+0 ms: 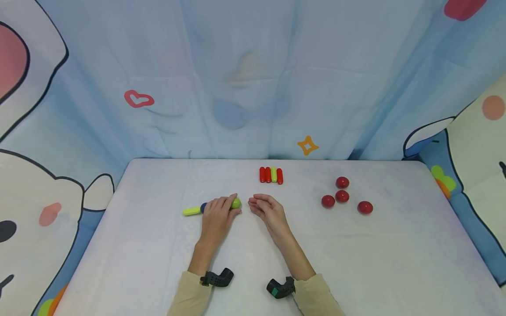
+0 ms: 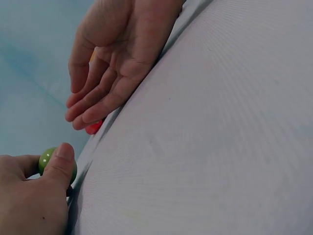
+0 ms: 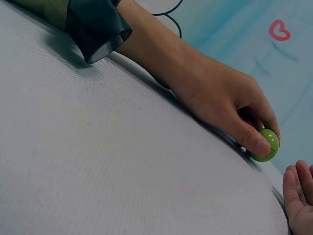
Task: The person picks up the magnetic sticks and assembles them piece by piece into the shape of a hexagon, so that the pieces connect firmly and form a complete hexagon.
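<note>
My left hand (image 1: 215,217) pinches a green ball (image 1: 236,203) between thumb and fingers, low over the white table. In the right wrist view the same ball (image 3: 268,147) shows white dots, and a bit of something red (image 3: 249,124) peeks out behind the thumb. A dark blue ball (image 1: 203,207) and a yellow-green stick (image 1: 191,211) stick out on the far left side of that hand, which hides whatever lies between. Just right of the green ball, my right hand (image 1: 272,215) holds nothing, its fingers loosely bent and palm turned toward the left hand.
Behind the hands lie three red sticks (image 1: 262,174) and one yellow-green stick (image 1: 274,174), side by side. Several red balls (image 1: 342,196) sit to the right on the table (image 1: 395,263). A blue patterned curtain (image 1: 237,109) hangs at the table's back edge.
</note>
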{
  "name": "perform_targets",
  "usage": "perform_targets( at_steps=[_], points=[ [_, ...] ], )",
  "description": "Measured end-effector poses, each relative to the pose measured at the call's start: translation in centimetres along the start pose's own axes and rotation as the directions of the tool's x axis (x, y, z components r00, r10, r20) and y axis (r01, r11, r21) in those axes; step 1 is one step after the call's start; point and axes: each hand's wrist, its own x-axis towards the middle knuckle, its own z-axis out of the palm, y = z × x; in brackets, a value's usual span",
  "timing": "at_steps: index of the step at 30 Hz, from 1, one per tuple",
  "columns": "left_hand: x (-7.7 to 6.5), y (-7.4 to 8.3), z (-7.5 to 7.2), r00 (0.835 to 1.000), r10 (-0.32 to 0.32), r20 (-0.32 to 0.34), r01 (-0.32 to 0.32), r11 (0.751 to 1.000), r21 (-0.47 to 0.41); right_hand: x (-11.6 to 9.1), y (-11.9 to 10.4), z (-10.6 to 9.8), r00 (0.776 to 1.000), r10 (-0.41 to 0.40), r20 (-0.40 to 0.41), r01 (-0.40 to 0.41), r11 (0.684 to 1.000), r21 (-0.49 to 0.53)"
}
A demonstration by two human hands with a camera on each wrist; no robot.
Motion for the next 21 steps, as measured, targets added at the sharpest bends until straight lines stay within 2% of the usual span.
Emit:
perform_targets(
  at_steps=[14,21],
  points=[
    [0.08,0.12,0.19,1.0,-0.008,0.003,0.008,1.0,0.018,-0.08,-0.07,-0.12,1.0,0.0,0.005,0.0,1.0,-0.02],
    [0.0,0.14,0.14,1.0,0.006,-0.031,-0.005,1.0,0.014,-0.11,0.02,-0.07,1.0,-0.01,0.005,0.01,1.0,0.004]
  ],
)
